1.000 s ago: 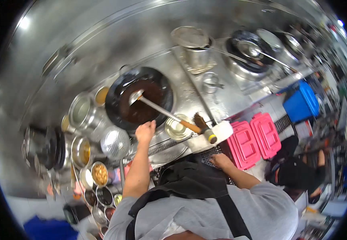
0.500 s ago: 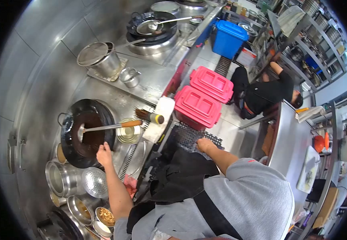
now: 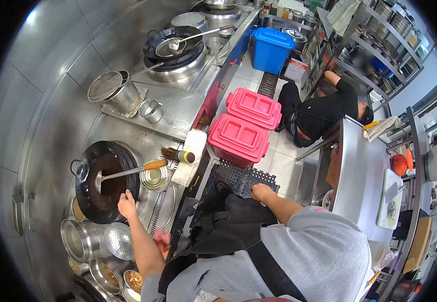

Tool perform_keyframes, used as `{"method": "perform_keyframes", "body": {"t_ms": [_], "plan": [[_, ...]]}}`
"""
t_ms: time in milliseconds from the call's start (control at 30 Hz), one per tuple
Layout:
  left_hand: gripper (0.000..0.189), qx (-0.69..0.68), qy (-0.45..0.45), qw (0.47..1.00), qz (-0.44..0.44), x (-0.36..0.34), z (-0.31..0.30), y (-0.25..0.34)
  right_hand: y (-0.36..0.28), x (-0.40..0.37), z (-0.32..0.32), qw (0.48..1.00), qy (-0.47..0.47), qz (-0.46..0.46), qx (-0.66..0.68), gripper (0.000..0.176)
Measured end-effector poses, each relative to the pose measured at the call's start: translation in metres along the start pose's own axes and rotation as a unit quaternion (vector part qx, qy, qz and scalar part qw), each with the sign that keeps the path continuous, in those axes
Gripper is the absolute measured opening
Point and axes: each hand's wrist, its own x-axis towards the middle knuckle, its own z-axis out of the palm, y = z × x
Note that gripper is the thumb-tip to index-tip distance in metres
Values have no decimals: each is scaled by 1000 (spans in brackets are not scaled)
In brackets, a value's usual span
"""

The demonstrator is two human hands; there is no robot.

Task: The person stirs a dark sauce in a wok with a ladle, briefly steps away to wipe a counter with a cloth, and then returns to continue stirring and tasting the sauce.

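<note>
A black wok (image 3: 90, 199) with dark brown contents sits on the stove at the left. Across it lies a ladle (image 3: 128, 172), its bowl in the wok and its wooden handle end over a round tin (image 3: 155, 177). My left hand (image 3: 127, 205) is at the wok's near right edge, thumb and finger close together; whether it holds anything is too small to tell. My right hand (image 3: 262, 192) hangs over the dark floor mat, fingers curled, with no object visible in it. A brush (image 3: 177, 154) lies beyond the ladle handle.
Two red lidded bins (image 3: 238, 139) and a blue bin (image 3: 273, 50) stand in the aisle. A person in black (image 3: 326, 115) bends by the shelves. Metal pots (image 3: 80, 240) and a perforated skimmer (image 3: 119, 240) are at the lower left; a steel counter (image 3: 362, 176) runs at the right.
The whole view has shifted slightly. My left hand stays by the wok's edge, and my right hand remains curled over the mat. The ladle still rests across the wok.
</note>
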Motion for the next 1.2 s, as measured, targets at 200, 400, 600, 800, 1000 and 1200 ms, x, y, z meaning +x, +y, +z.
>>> {"method": "perform_keyframes", "body": {"t_ms": [200, 400, 600, 800, 1000, 1200], "plan": [[44, -16, 1, 1000, 5, 1, 1, -1, 1, 22, -40, 1000, 7, -14, 6, 28], [43, -5, -21, 1000, -16, 4, 0, -3, 10, 63, -73, 1000, 11, -4, 13, 28], [44, 15, -8, 999, -32, 9, 10, -7, 22, 126, -69, 999, 22, -17, 20, 30], [46, -2, 16, 998, -56, 7, 10, -6, 27, 134, -85, 998, 24, -20, 63, 30], [45, 11, 14, 997, -81, 7, 8, -3, 59, 161, -71, 996, 75, -15, 40, 31], [42, 27, -11, 995, -100, 5, -8, 14, 62, 174, -83, 997, 8, -69, 19, 34]]}}
